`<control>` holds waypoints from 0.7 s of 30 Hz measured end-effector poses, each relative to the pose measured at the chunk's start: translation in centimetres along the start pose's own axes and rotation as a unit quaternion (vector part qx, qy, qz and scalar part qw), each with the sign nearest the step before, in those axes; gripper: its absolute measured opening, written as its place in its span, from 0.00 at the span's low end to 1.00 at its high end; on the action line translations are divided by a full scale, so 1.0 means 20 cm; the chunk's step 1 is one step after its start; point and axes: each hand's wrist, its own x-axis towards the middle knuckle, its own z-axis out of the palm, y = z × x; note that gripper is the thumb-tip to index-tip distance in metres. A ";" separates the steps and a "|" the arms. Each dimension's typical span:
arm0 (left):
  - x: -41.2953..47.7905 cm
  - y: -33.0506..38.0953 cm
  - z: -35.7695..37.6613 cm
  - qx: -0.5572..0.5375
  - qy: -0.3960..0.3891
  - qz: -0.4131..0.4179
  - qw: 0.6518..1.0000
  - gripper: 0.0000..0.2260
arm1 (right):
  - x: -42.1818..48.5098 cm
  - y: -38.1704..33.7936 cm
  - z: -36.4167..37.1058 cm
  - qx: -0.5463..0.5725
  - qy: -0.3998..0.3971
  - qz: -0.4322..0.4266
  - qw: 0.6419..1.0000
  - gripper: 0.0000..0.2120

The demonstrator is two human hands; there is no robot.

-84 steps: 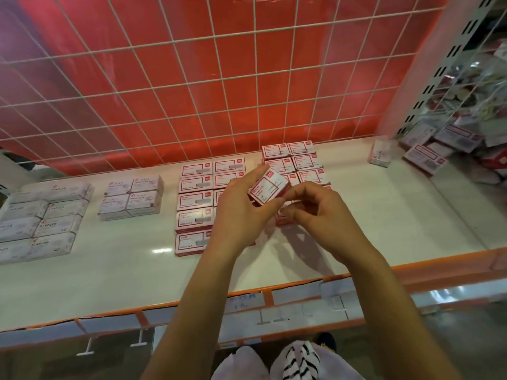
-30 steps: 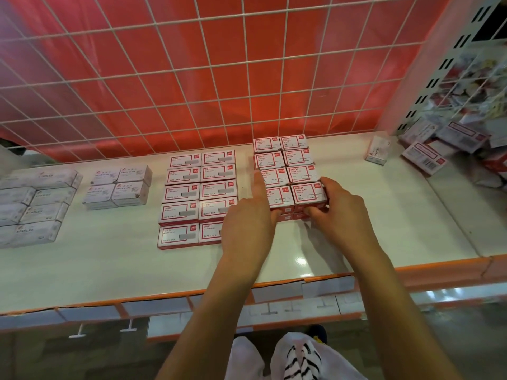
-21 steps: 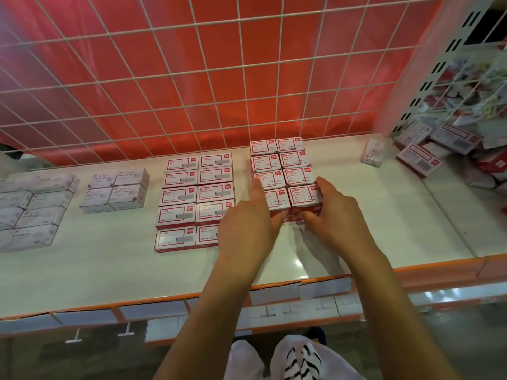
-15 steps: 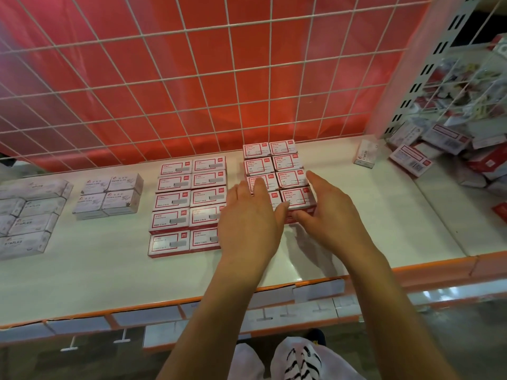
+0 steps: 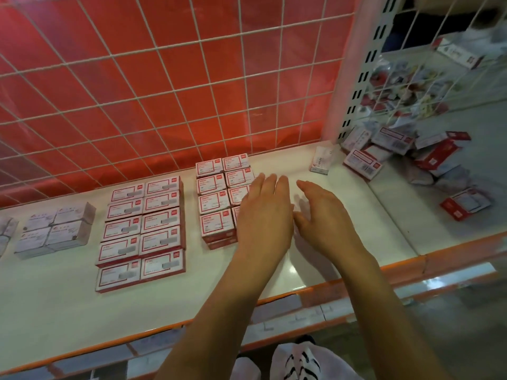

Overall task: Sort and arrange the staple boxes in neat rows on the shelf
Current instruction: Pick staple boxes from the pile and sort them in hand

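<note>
Red-and-white staple boxes lie in two neat blocks on the white shelf (image 5: 55,292): a wide block (image 5: 142,229) at centre left and a narrower stacked block (image 5: 216,201) beside it. My left hand (image 5: 266,212) hovers with straight fingers over the right edge of the narrower block and hides its right column. My right hand (image 5: 321,215) is spread open just right of it, above bare shelf. Neither hand holds a box. A single pale box (image 5: 321,160) stands alone at the back right.
Grey-white boxes (image 5: 55,229) sit in a group at the left. A loose heap of mixed boxes (image 5: 397,154) lies on the neighbouring shelf to the right, past a perforated post (image 5: 359,78). A wire grid (image 5: 164,78) closes the back. An orange rail (image 5: 452,250) edges the front.
Both hands let go of the front boxes of the narrower block and lifted, fingers spreading. They have drifted to the right. The view has shifted right too.
</note>
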 end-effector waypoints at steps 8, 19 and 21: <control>0.19 0.27 0.13 -0.001 -0.014 0.024 1.000 0.23 | 0.11 0.29 -0.09 -0.004 0.069 0.013 0.998 0.24; 0.52 0.44 0.35 0.006 0.001 -0.101 0.995 0.25 | 0.33 0.58 -0.19 -0.008 0.231 0.074 0.970 0.17; 0.56 0.43 0.36 0.016 0.005 -0.110 0.994 0.24 | 0.35 0.60 -0.17 -0.013 0.228 0.089 0.969 0.17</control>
